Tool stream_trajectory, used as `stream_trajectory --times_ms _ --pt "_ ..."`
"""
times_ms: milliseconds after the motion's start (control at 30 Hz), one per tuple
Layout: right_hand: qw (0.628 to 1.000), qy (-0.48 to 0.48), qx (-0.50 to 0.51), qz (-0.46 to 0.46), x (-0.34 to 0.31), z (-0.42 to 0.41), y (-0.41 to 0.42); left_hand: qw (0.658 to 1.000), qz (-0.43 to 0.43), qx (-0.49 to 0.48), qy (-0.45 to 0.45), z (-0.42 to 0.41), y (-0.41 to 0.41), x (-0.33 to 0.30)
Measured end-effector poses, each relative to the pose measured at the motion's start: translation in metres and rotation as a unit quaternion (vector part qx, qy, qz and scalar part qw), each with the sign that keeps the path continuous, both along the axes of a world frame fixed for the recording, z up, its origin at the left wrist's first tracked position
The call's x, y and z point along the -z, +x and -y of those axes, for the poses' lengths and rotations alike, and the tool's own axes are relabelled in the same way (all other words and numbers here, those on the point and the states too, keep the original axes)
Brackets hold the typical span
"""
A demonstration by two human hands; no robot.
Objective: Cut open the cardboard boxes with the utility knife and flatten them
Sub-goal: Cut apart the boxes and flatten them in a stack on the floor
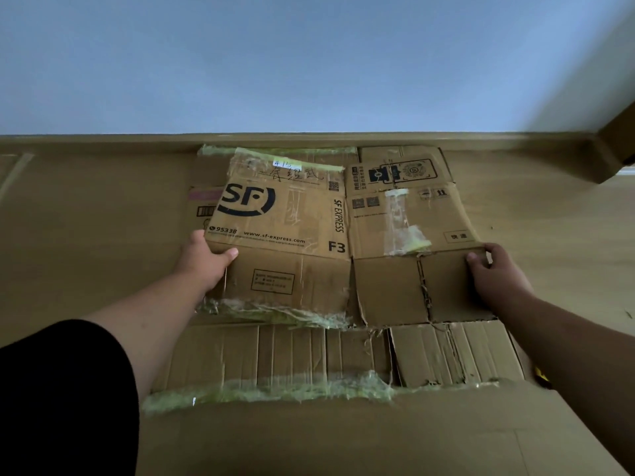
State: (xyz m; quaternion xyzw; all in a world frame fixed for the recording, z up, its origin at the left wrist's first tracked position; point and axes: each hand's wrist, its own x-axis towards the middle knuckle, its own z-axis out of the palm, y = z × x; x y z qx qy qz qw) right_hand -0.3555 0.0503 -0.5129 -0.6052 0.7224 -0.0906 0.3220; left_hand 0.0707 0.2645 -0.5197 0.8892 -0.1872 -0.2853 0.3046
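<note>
We count two hands and at least three flattened cardboard pieces, no standing box among them, so nothing holds anything; starting at the left, our black sleeve [65, 400] fills the lower corner, and the bare forearm runs up to our left hand [202, 259], which grips the left edge of the flattened SF Express box [285, 235], thumb curled over the printed face and the other fingers hidden beneath; this box lies flat on the wooden floor [86, 207], close to the baseboard [103, 140], with greenish torn tape [275, 314] along its near edge; under its left side a smaller printed carton [199, 204] peeks out; to the right, the box's plain panel carries a strip of clear tape [400, 221]; our right hand [494, 273] holds the right edge of that panel, fingers curled round it; nearer to us a larger flattened sheet [343, 438] lies partly beneath, its own tape [268, 389] frayed across; we see no utility knife; a small yellow object [543, 376] shows at the right, too little to tell.
</note>
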Motion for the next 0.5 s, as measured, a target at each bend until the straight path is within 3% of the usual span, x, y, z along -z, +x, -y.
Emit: stream_trajectory --times_ms 233,367,500 --pt "0.994 0.028 -0.066 -0.089 0.018 0.032 0.016 0.999 -0.006 -0.009 0.04 0.017 0.01 0.016" --pt "0.991 0.062 -0.088 -0.076 0.03 0.037 0.031 0.997 -0.014 0.002 0.078 0.015 0.01 0.029" --pt "0.985 0.09 -0.141 -0.05 0.044 0.024 0.038 0.987 -0.018 0.073 0.138 0.002 0.0 0.047"
